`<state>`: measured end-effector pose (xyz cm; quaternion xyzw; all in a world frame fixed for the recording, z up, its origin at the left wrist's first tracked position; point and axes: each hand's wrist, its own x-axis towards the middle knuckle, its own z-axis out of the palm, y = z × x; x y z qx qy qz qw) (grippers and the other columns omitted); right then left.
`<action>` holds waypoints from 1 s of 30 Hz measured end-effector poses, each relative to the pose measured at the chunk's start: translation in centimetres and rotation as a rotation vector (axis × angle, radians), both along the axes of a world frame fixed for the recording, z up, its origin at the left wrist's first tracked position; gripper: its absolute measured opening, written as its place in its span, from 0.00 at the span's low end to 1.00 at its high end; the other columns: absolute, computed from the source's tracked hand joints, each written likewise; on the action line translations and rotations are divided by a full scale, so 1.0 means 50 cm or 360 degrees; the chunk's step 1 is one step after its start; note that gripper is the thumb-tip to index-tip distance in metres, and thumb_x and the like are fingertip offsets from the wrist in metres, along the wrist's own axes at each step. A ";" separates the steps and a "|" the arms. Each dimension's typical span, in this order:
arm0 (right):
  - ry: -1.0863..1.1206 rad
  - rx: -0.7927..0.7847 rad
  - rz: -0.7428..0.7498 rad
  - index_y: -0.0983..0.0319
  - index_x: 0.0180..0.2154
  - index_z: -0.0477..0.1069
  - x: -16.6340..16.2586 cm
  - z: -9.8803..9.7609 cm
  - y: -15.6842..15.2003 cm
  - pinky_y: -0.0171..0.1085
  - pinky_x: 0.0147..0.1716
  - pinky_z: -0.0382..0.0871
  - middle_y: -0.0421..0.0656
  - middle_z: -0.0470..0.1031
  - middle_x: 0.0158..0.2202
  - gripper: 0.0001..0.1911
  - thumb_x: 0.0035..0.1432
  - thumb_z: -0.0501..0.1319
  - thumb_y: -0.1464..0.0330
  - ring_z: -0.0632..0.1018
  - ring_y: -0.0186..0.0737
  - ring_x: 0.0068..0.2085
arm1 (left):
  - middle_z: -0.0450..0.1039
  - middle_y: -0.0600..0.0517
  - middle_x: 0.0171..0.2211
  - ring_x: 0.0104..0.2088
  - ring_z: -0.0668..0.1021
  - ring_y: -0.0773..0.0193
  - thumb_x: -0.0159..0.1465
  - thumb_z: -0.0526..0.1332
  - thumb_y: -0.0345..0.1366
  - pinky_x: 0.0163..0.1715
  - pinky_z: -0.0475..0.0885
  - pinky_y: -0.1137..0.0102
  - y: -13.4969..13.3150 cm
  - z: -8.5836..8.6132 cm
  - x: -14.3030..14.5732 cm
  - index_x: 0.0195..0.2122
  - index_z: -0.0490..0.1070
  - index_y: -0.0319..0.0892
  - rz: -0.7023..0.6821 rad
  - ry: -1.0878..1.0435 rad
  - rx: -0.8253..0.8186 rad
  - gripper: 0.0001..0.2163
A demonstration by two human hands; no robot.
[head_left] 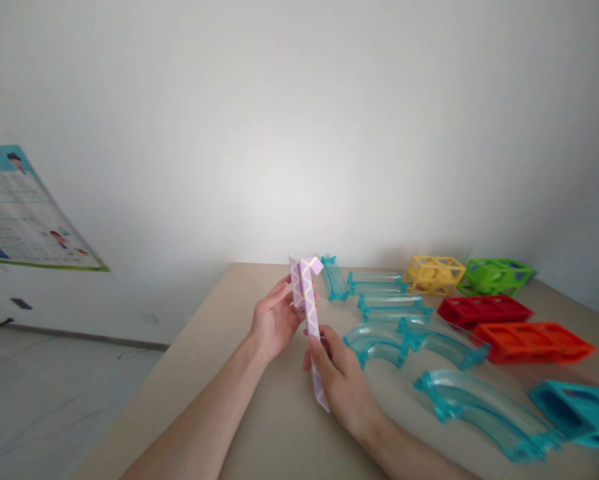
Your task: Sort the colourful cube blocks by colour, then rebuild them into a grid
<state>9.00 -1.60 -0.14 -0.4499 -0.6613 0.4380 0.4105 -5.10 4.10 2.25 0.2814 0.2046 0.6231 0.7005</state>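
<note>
A lilac twist-snake puzzle (pixel 306 293) with white edge lines is held upright above the beige table (pixel 219 320), its top end bent over to the right. My left hand (pixel 274 320) grips its upper part from the left, fingers curled round it. My right hand (pixel 342 380) holds the lower part, with the bottom end of the puzzle sticking out below the fingers. Both hands are closed on the puzzle.
Clear teal marble-run track pieces, straight (pixel 376 283) and curved (pixel 484 410), lie to the right. Behind them stand yellow (pixel 435 275), green (pixel 494 275), red (pixel 484 310), orange (pixel 532 341) and teal (pixel 579 410) frame blocks. A poster (pixel 24 217) hangs on the left wall.
</note>
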 end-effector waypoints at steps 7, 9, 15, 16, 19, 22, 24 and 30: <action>0.0312 -0.0160 0.0054 0.59 0.32 0.63 -0.004 -0.026 0.007 0.32 0.22 0.59 0.38 0.65 0.25 0.24 0.64 0.46 0.47 0.67 0.33 0.23 | 0.79 0.46 0.36 0.35 0.80 0.59 0.59 0.66 0.38 0.39 0.75 0.64 -0.005 0.004 0.004 0.39 0.76 0.36 0.0083 0.0079 0.0047 0.11; 0.0302 -0.0033 0.0074 0.59 0.33 0.64 -0.004 -0.017 0.003 0.33 0.24 0.61 0.38 0.65 0.25 0.22 0.66 0.47 0.49 0.67 0.34 0.25 | 0.79 0.46 0.39 0.38 0.81 0.54 0.58 0.66 0.43 0.44 0.74 0.59 -0.015 0.008 0.002 0.42 0.75 0.38 -0.0041 0.0041 0.0100 0.15; 0.0239 0.0489 0.0108 0.60 0.50 0.63 0.003 -0.009 -0.008 0.41 0.49 0.66 0.48 0.71 0.46 0.15 0.66 0.52 0.60 0.72 0.44 0.48 | 0.76 0.49 0.31 0.38 0.79 0.50 0.48 0.70 0.53 0.48 0.70 0.51 -0.038 0.011 -0.004 0.43 0.77 0.43 -0.0428 -0.0023 0.0373 0.25; 0.0199 0.0524 0.0105 0.60 0.52 0.62 0.004 -0.014 -0.008 0.42 0.51 0.65 0.49 0.71 0.48 0.15 0.66 0.53 0.61 0.72 0.45 0.50 | 0.74 0.50 0.28 0.36 0.79 0.52 0.48 0.70 0.52 0.48 0.69 0.51 -0.040 0.010 -0.004 0.40 0.77 0.44 -0.0441 -0.0002 0.0402 0.23; 0.0079 0.0569 0.0055 0.60 0.52 0.61 0.004 -0.031 -0.009 0.42 0.49 0.67 0.49 0.72 0.48 0.16 0.64 0.55 0.64 0.73 0.45 0.48 | 0.70 0.51 0.24 0.30 0.76 0.57 0.50 0.68 0.52 0.46 0.69 0.52 -0.040 0.008 -0.003 0.35 0.78 0.44 -0.0469 0.0070 0.0430 0.18; 0.0044 0.0612 0.0016 0.60 0.51 0.62 0.004 -0.039 -0.008 0.41 0.46 0.69 0.48 0.72 0.46 0.15 0.64 0.55 0.64 0.74 0.44 0.45 | 0.69 0.49 0.23 0.27 0.72 0.58 0.52 0.65 0.53 0.43 0.70 0.54 -0.037 0.005 -0.002 0.31 0.77 0.44 -0.0513 0.0119 0.0455 0.17; 0.0034 0.0619 0.0039 0.60 0.50 0.62 0.004 -0.038 -0.008 0.41 0.45 0.69 0.48 0.72 0.45 0.14 0.64 0.55 0.65 0.74 0.43 0.44 | 0.68 0.49 0.23 0.26 0.71 0.59 0.51 0.65 0.53 0.40 0.70 0.55 -0.034 0.003 -0.003 0.30 0.77 0.44 -0.0512 0.0123 0.0464 0.17; 0.0057 0.0545 0.0049 0.60 0.48 0.62 0.000 -0.025 -0.008 0.40 0.45 0.69 0.47 0.72 0.43 0.12 0.64 0.55 0.64 0.74 0.43 0.44 | 0.72 0.47 0.26 0.28 0.73 0.58 0.50 0.69 0.48 0.38 0.70 0.58 -0.037 0.008 -0.004 0.36 0.79 0.43 -0.0455 0.0073 0.0357 0.17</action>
